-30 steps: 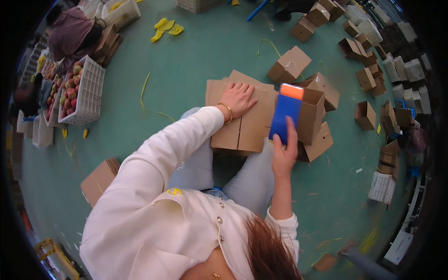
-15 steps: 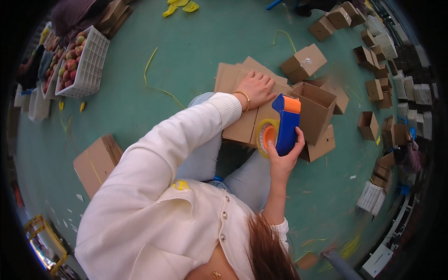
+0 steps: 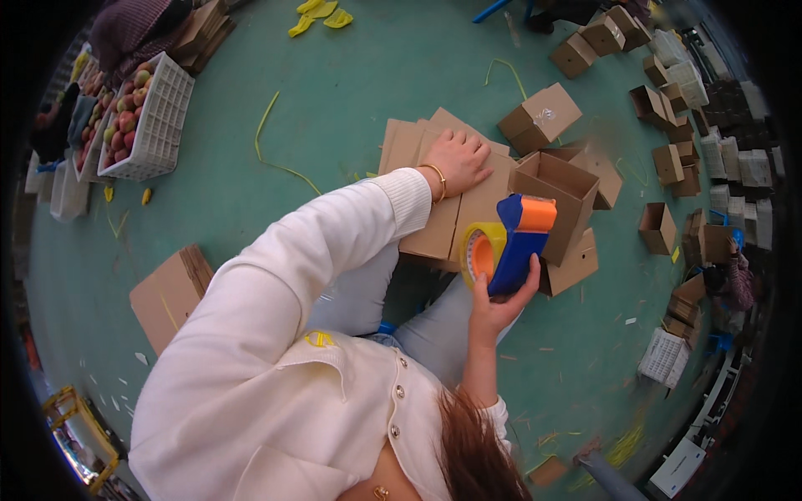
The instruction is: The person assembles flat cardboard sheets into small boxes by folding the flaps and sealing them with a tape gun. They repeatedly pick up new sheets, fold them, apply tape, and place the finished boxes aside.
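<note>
Right hand: we grip a blue-and-orange plastic tape dispenser.
Left hand: unclenched, palm down on flat brown cardboard stack.
Cardboard stack: might slide beneath our palm, should pressure slacken.

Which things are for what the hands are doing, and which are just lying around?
Seems part of the job:
blue and orange tape dispenser, held in the right hand
brown cardboard, under the left hand

Seems just lying about, touched by neither hand:
thin yellow strip on the floor
yellow scraps farther off
white crate of fruit, at left
</note>
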`<state>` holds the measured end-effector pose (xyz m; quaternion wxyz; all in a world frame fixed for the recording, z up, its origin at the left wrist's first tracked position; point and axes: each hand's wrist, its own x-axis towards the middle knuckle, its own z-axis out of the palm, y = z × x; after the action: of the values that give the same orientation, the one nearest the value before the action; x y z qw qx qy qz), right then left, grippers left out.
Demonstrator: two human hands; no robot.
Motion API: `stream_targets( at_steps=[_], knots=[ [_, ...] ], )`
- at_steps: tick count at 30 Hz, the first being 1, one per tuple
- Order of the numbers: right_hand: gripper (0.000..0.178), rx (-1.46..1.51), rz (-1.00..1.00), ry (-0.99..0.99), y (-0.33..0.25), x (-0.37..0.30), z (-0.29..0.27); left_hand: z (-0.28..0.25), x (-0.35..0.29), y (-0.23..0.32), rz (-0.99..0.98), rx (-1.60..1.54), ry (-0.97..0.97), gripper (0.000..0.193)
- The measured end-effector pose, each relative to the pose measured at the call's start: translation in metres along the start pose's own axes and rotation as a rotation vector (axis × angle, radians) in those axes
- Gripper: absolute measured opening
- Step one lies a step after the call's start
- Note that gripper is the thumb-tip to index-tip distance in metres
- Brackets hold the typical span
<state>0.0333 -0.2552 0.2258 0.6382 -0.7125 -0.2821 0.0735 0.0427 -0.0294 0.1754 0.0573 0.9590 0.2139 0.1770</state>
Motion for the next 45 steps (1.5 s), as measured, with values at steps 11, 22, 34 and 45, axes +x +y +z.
stream_targets(
  at_steps=[11,22,34,45],
  knots=[
    [0.07,-0.512,-0.44,-0.042,0.036,-0.026,0.005,0.004,0.016,-0.009,0.119,-0.128,0.0,0.028],
    [0.071,-0.608,-0.514,-0.065,0.039,-0.03,0.007,-0.083,-0.009,-0.014,-0.376,-1.211,-0.818,0.047],
    [0.067,-0.582,-0.498,-0.055,0.021,-0.018,0.014,-0.1,-0.005,-0.003,-0.504,-1.375,-0.912,0.037],
    [0.068,-0.518,-0.269,-0.111,-0.01,-0.007,0.021,-0.091,0.086,-0.057,-0.223,-0.962,-0.807,0.029]
  ],
)
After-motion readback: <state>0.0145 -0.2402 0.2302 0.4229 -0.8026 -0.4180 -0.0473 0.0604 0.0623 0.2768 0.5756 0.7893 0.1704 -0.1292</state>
